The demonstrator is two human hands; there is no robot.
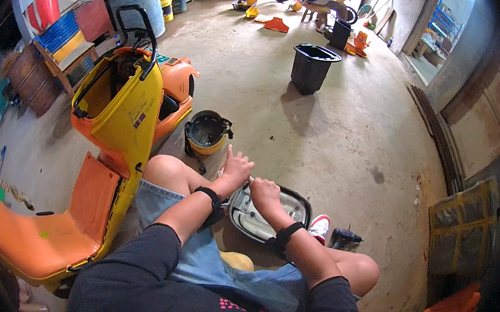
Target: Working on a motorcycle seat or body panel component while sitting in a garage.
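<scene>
Between my bent legs lies a scooter seat (299,209), its pale underside up and its black rim showing. My left hand (237,168) is closed above the seat's far left edge, one finger sticking out forward. Just right of it and slightly nearer, my right hand (265,195) is closed too, knuckles up, over the seat's underside. A small pale bit shows between the two hands, too little to name, and the fingers hide what they grip. Both wrists wear black straps. Past my left knee, a yellow helmet (206,146) rests upside down, its dark inside showing.
On my left stands a yellow and orange scooter (113,137). A black power drill (345,238) lies beside my right shoe. Ahead is a black plastic box (312,72). Farther back, orange panels (276,24) lie near a seated person. A taped board (465,231) leans at the right.
</scene>
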